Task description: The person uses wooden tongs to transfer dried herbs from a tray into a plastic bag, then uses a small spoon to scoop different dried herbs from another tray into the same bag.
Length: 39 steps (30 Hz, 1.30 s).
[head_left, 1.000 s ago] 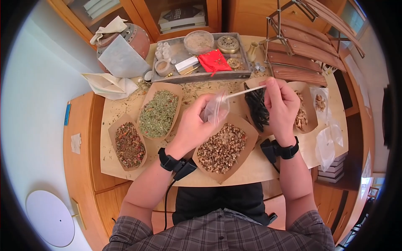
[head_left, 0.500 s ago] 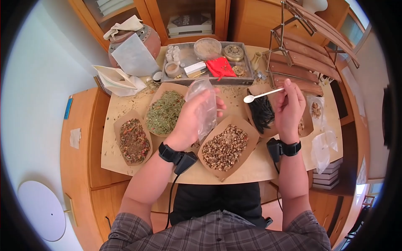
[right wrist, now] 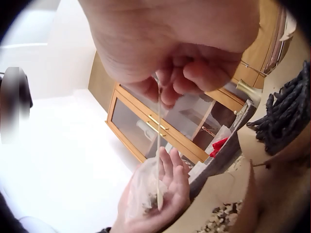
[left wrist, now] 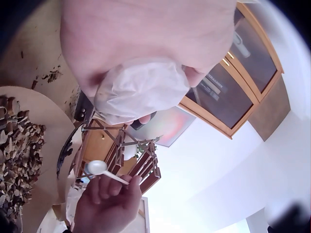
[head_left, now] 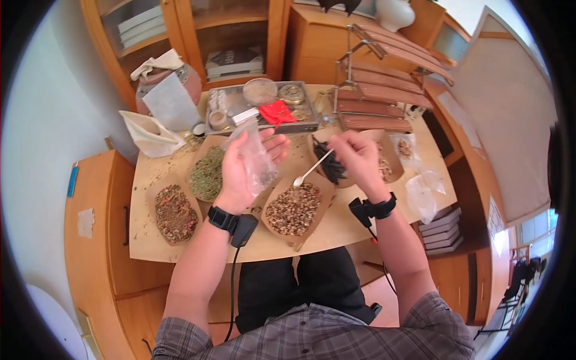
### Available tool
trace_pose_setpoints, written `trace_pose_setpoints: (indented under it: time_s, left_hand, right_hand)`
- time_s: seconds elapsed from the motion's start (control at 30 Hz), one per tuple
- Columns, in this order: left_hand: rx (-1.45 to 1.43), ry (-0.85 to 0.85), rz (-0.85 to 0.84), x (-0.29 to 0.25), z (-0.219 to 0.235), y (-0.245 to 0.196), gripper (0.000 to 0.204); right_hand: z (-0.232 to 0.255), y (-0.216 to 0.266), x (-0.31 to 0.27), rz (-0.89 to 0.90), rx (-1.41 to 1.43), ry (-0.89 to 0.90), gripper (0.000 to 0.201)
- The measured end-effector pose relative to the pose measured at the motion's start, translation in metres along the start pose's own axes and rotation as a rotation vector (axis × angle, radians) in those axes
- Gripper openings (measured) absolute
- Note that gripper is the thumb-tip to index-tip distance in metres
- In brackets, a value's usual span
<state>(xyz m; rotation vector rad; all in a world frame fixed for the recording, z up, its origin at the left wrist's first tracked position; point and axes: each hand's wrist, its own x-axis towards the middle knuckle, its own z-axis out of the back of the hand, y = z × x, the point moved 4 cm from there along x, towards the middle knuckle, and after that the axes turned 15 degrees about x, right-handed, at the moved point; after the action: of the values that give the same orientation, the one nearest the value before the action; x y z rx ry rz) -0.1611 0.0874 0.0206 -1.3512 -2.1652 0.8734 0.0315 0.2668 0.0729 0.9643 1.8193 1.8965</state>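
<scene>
My left hand [head_left: 237, 174] is palm up with its fingers extended, carrying a clear plastic bag [head_left: 257, 159] across the palm. Some small dark bits show in the bag's lower part in the right wrist view. My right hand [head_left: 360, 159] pinches the thin handle of a small white spoon [head_left: 313, 169] between thumb and fingers. The spoon slants down and left, its bowl overlapping the far end of a paper tray [head_left: 324, 198] of chopped brown pieces [head_left: 294, 210] in the head view. In the left wrist view the spoon's bowl [left wrist: 97, 167] looks bare.
Left stand paper trays of green dried herb [head_left: 206, 174] and mixed reddish herb [head_left: 176, 215]. Black sticks [head_left: 332, 163] lie in a tray at right, near plastic bags [head_left: 425, 192]. Behind are a grey wooden tray [head_left: 240, 127] with a red pouch [head_left: 277, 113] and a slatted wooden rack [head_left: 378, 90].
The spoon has swung from beside the bag to the right, then tilted down toward the chopped brown pieces. My left hand has turned palm up under the bag. The head view has shifted.
</scene>
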Motion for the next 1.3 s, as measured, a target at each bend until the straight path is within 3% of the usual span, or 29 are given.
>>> trace_pose_setpoints:
  time_s: [0.1,0.17,0.2,0.27,0.33,0.4,0.47,0.53,0.6,0.67,0.8,0.87,0.93,1.03,1.13,1.3]
  left_hand:
    - [0.064,-0.008,-0.010,0.000,-0.001,0.000,0.065]
    - [0.084,0.027,-0.008,0.000,-0.004,0.002,0.065]
    - [0.109,0.043,-0.012,0.000,-0.006,0.002,0.065]
    - [0.153,0.066,-0.022,-0.001,-0.009,0.003,0.065]
    - [0.203,0.088,-0.028,-0.002,-0.012,0.006,0.065]
    - [0.327,0.046,-0.056,-0.001,-0.012,0.009,0.067]
    - [0.331,0.135,-0.030,-0.005,-0.020,0.010,0.065]
    - [0.335,0.221,-0.003,-0.009,-0.028,0.012,0.065]
    - [0.361,0.246,0.001,-0.012,-0.032,0.013,0.066]
    - [0.368,0.258,-0.012,-0.012,-0.032,0.015,0.066]
    - [0.405,0.323,-0.008,-0.012,-0.030,0.019,0.065]
    - [0.432,0.326,-0.023,-0.008,-0.020,0.024,0.066]
    - [0.460,0.325,-0.036,-0.007,-0.018,0.023,0.067]
    - [0.500,0.174,-0.176,-0.004,-0.012,0.011,0.071]
    - [0.479,0.150,-0.190,0.001,-0.004,0.009,0.071]
    - [0.510,0.146,-0.195,0.002,0.000,0.010,0.069]
  right_hand:
    - [-0.004,-0.001,-0.015,-0.077,-0.276,0.059,0.022]
    - [-0.009,0.006,-0.026,0.282,-0.667,0.113,0.025]
    - [-0.010,0.008,-0.027,0.282,-0.677,0.104,0.025]
    - [-0.016,0.021,-0.031,0.487,-0.757,0.085,0.030]
    - [-0.028,0.032,-0.036,0.495,-0.734,0.082,0.031]
    - [-0.047,0.040,-0.040,0.189,-0.452,0.175,0.035]
    - [-0.062,0.043,-0.041,0.153,-0.466,0.191,0.040]
    - [-0.079,0.041,-0.043,-0.018,-0.278,0.320,0.045]
    - [-0.081,0.017,-0.037,-0.056,-0.290,0.342,0.046]
    - [-0.082,-0.001,-0.035,-0.084,0.009,0.317,0.039]
    - [-0.073,-0.009,-0.035,-0.166,0.039,0.300,0.027]
    - [-0.062,-0.003,-0.038,-0.289,0.042,0.299,0.023]
    - [-0.041,0.015,-0.039,-0.296,0.045,0.214,0.022]
    - [0.017,0.031,-0.028,-0.280,-0.042,-0.009,0.018]
    - [0.099,0.041,-0.013,-0.151,-0.185,-0.203,0.020]
    - [0.235,0.060,0.005,-0.096,-0.441,-0.427,0.022]
